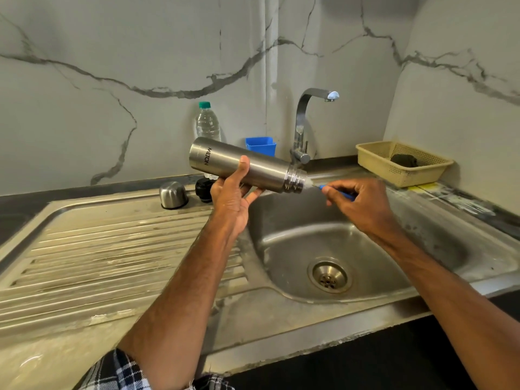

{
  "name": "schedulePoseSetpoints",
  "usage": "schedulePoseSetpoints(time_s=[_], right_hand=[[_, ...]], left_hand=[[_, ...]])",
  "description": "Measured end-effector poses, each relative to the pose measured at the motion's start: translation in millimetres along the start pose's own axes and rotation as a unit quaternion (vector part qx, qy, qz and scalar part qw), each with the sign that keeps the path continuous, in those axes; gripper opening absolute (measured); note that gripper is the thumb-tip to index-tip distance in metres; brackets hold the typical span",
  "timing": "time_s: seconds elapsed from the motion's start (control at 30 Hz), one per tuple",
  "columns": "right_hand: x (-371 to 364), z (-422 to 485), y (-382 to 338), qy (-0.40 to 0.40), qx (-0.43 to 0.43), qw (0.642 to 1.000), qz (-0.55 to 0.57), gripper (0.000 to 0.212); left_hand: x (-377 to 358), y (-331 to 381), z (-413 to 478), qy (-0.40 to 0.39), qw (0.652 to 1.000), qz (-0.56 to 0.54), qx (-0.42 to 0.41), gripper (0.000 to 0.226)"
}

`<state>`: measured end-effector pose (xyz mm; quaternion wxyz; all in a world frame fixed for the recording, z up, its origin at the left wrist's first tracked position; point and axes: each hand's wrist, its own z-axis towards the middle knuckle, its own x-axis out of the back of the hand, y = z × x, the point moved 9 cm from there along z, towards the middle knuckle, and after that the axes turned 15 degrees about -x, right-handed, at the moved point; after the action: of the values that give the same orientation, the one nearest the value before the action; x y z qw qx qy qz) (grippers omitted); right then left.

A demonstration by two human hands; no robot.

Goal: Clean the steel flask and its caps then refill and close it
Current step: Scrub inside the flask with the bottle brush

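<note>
Left hand [233,198] grips the steel flask [244,166], thumb on top and fingers beneath. The flask is held nearly level over the sink [281,229], threaded mouth toward 4 o'clock. Right hand [357,201] pinches the blue handle of a brush [337,191], its white end at the flask's mouth. At the left hand's 9 o'clock, the steel cap [173,194] and black inner cap [204,190] sit on the drainboard [112,249]; the tap [302,122] stands at 12 o'clock from the mouth.

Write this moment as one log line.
left hand: holds steel flask tilted over sink | right hand: holds blue brush at flask mouth | steel cap, black cap: on drainboard
</note>
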<state>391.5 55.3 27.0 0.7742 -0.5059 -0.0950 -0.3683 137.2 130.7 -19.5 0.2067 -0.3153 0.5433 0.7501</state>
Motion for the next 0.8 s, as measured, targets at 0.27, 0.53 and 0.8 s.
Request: schedulePoseSetpoints(time_s=[0.27,0.53,0.8], right_hand=[[5.9,3.6,7.8,0.014,-0.006,0.996,-0.090,0.028],[-10.7,-2.5,-4.6,-0.006,0.001,0.997,-0.073,0.025],[-26.1,-3.7,-1.9,-0.056,-0.039,0.994,-0.091,0.027]], left_hand=[[-1.1,8.3,1.3,0.005,1.000,-0.017,-0.004,0.057],[-7.1,2.0,-3.9,-0.013,1.000,0.006,0.008,0.055],[-5.4,3.2,-9.5,-0.029,0.999,0.018,0.011,0.067]])
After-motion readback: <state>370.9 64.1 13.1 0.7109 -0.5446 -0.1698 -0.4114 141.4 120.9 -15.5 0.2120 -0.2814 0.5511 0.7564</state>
